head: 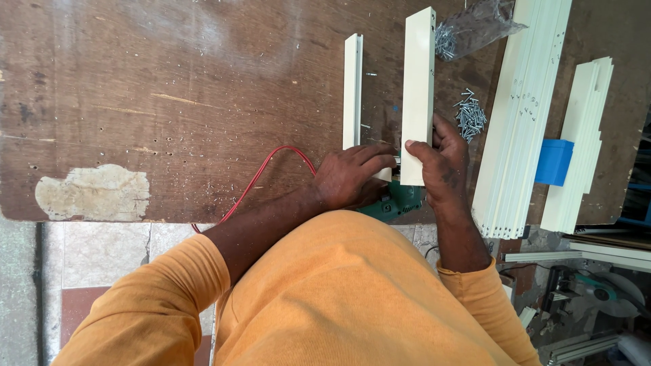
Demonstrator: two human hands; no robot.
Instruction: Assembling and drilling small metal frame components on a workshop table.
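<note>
My right hand grips the near end of a cream panel that stands on edge on the brown wooden table. A second, narrower cream panel lies parallel to its left. My left hand lies over a green power drill at the near ends of the two panels, its fingers reaching toward the right hand. The drill's tip is hidden under the hands. A red cable runs from the drill off the table edge.
A loose pile of screws and a clear bag of screws lie right of the panels. Two stacks of cream strips with a blue box between them fill the right side. A saw sits on the floor.
</note>
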